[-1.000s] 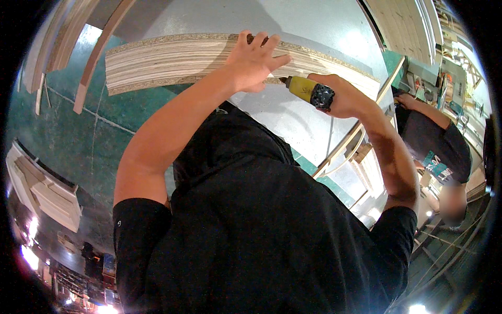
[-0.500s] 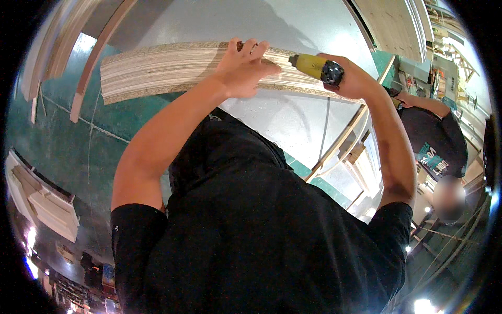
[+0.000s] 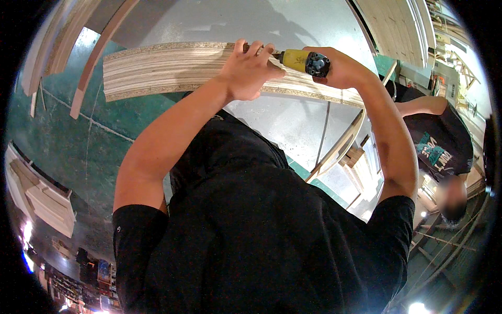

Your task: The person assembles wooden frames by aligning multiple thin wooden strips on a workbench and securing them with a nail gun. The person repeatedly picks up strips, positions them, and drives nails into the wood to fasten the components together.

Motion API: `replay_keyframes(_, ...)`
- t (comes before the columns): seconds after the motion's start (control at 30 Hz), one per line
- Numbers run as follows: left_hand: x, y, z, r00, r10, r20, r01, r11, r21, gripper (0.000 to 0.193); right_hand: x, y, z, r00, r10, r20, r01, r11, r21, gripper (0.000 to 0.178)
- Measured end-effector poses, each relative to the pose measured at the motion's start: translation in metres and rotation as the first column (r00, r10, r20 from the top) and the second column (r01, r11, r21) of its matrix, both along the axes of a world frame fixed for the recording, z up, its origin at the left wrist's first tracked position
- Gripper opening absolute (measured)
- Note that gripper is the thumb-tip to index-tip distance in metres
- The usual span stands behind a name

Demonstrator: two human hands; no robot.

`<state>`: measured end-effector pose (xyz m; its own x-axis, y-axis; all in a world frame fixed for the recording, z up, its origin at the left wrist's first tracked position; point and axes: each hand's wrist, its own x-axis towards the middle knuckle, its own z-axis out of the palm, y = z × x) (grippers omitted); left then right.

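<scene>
I have the right hand (image 3: 342,68) wrapped around a yellow and black drill (image 3: 297,60), its fingers closed on the body. The drill lies roughly level, its dark tip pointing left, just beside the thumb side of the left hand (image 3: 244,76). I cannot tell whether the tip touches anything.

The left hand rests across the middle of the board (image 3: 162,70), fingers spread wide with their ends bent at its far edge and the thumb reaching right. A dark patch shows between those fingers; I cannot make out what it is.

The board is long, pale brown and striped along its length, with speckled edges. It runs from left to right in front of the black shirt (image 3: 261,230), and the drill is over its right half. A grey surface (image 3: 293,120) shows on its near and far sides, with green floor (image 3: 99,152) to the left.

Far left I see a brown strip (image 3: 102,57) standing near other boards, and nearer on that side, pale panels (image 3: 44,193). Far right is a stack (image 3: 397,31) of wood, with a curved wooden frame (image 3: 334,152) below it, nearer me. At the right edge, a co-worker (image 3: 439,136) in a dark printed shirt has one arm bent.
</scene>
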<state>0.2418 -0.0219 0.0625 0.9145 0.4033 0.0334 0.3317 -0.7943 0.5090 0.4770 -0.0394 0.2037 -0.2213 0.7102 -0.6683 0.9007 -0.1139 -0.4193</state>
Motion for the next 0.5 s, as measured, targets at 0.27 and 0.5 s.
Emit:
replay_keyframes(0.27, 0.0016, -0.0011, -0.0016, 0.999, 0.012, 0.03, -0.013, 1.0, 0.022, 0.081, 0.0065, 0.0046, -0.0012, 0.991, 0.057, 0.12, -0.047, 0.995, -0.086, 0.071)
replay_keyframes(0.5, -0.0011, -0.0006, 0.0065, 1.0, -0.011, -0.003, 0.011, 1.0, -0.018, 0.081, 0.0011, 0.006, 0.0039, 0.987, 0.061, 0.15, -0.048, 0.995, -0.093, 0.07)
